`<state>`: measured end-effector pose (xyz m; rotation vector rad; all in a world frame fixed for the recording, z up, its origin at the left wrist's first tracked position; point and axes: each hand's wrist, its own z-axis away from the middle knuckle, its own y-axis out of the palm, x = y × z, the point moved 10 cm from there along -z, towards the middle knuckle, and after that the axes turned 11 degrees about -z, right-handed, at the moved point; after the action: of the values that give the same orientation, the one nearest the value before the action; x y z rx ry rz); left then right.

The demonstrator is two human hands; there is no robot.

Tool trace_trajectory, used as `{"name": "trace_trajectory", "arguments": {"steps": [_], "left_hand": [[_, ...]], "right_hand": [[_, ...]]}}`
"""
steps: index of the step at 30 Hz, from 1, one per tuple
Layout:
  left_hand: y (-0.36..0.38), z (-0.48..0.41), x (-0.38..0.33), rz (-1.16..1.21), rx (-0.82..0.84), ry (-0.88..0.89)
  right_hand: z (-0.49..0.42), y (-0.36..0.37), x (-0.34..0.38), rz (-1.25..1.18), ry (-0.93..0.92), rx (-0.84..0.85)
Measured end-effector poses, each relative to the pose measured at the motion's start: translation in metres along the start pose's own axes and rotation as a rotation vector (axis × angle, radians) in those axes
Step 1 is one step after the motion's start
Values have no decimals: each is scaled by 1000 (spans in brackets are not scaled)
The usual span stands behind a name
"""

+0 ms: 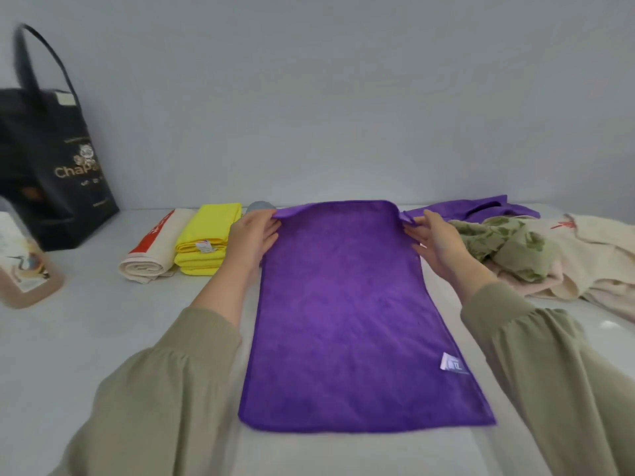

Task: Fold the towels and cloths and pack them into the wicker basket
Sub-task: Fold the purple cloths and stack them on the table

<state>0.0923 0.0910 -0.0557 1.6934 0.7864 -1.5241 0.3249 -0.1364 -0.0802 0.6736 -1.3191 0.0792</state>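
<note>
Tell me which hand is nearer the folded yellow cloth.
Left. The left hand holds a far corner of the purple towel, beside the yellow cloth; the right hand holds the opposite corner, across the towel.

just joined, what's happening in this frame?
A person is folding towels. The left grip and right grip each hold a far corner of the purple towel, which lies flat on the white table. A folded yellow cloth and striped cream cloth sit to the left. A green cloth, second purple cloth and crumpled cream cloths lie unfolded on the right. No wicker basket is in view.
</note>
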Motion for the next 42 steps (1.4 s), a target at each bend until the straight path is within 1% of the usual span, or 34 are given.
{"name": "trace_trajectory", "arguments": {"steps": [3,7,9,11,14,18,19,22,26,29,31,33,35,37,38,40,42], "left_hand": [[-7,7,-18,2,-42,47],[-33,40,-1,82,-163,-18],[-44,65,14,121,-186,-53],[-52,88,26,104,-170,-84],[-59,122,38,50,-117,-124],[-59,151,45,-13,21,-164],[-59,155,45,-42,51,-174],[-61,161,50,-160,99,-199],[-66,161,60,-485,148,-217],[-68,161,61,-789,205,-140],[-68,161,59,-916,210,-75],[-68,160,53,-894,160,-11],[-71,160,44,-767,83,36],[-71,161,35,-669,56,67],[-70,162,32,-649,68,77],[-65,166,31,-666,143,89],[-58,171,35,-803,245,119]], "right_hand": [[16,7,33,-63,-72,-1],[54,-13,37,-69,-99,-61],[80,-31,32,-89,-115,-101],[104,-48,23,-46,-122,-124],[138,-66,10,52,-124,-88],[167,-83,-8,72,-69,-84],[171,-85,-12,126,-49,-90],[176,-89,-18,388,-9,-121],[178,-89,-21,711,-2,-91],[182,-87,-23,1032,-61,-44],[185,-87,-24,1108,-98,-51],[188,-85,-16,1136,-180,-96],[193,-81,-3,1062,-296,-153],[199,-78,9,963,-391,-192],[202,-78,14,932,-417,-202],[204,-78,17,926,-429,-211],[202,-81,11,996,-381,-208]]}}
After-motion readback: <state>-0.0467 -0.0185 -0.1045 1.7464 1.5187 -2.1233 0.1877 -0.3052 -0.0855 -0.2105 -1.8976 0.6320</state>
